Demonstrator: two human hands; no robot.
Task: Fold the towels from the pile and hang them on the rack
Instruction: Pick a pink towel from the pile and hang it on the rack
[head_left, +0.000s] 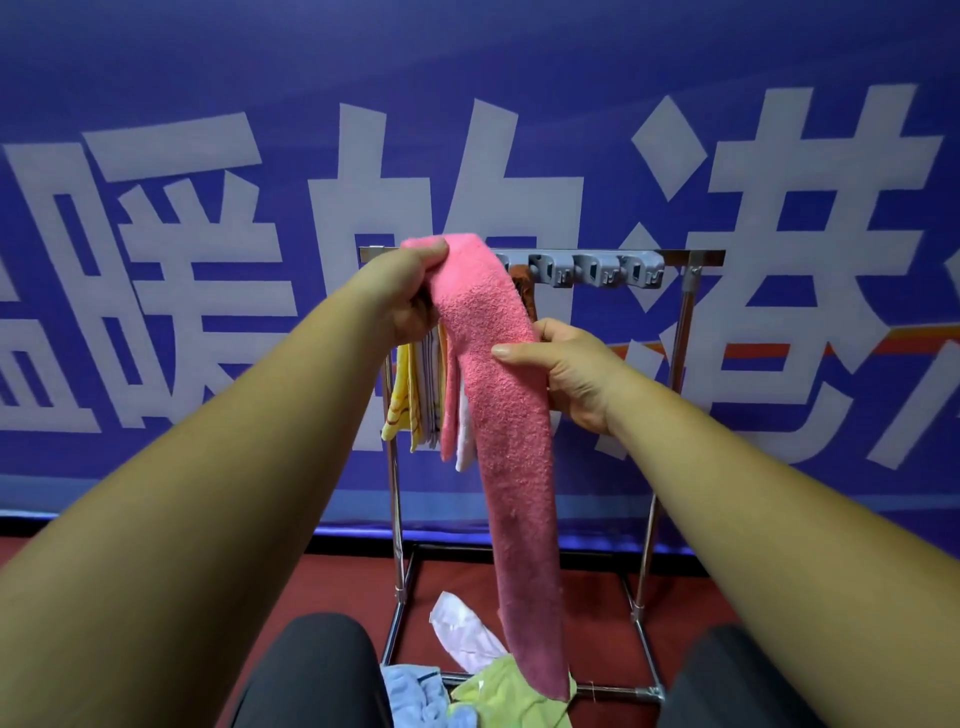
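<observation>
Since the rack (680, 254) fills the far middle of the view, start there: chrome frame, grey clips (597, 270) on the right half of the top bar, several hung towels (415, 395) bunched at its left end.

Pink towel (498, 395) next: folded into a long narrow strip, hanging from bar height down to the pile (470, 644) on the near floor. Its lower tip is touching or just over the green towel (498, 699); can't tell which.

Handling call: terry, light, fully limp, grippy rather than slippery, nothing fragile. It sags wherever unsupported, so take it at the top end and at mid-length. A one-end grip would likely let the layers splay.

Left hand (405, 291): fingers curled round the towel's top end, just in front of the bar's left part, thumb on top.

Right hand (566, 374): lower and to the right, pinching the strip's right edge roughly a third down. Thumb (514, 352) lies flat across the front face, fingers behind and hidden.

Neither hand is spread; both hold only the towel.
</observation>
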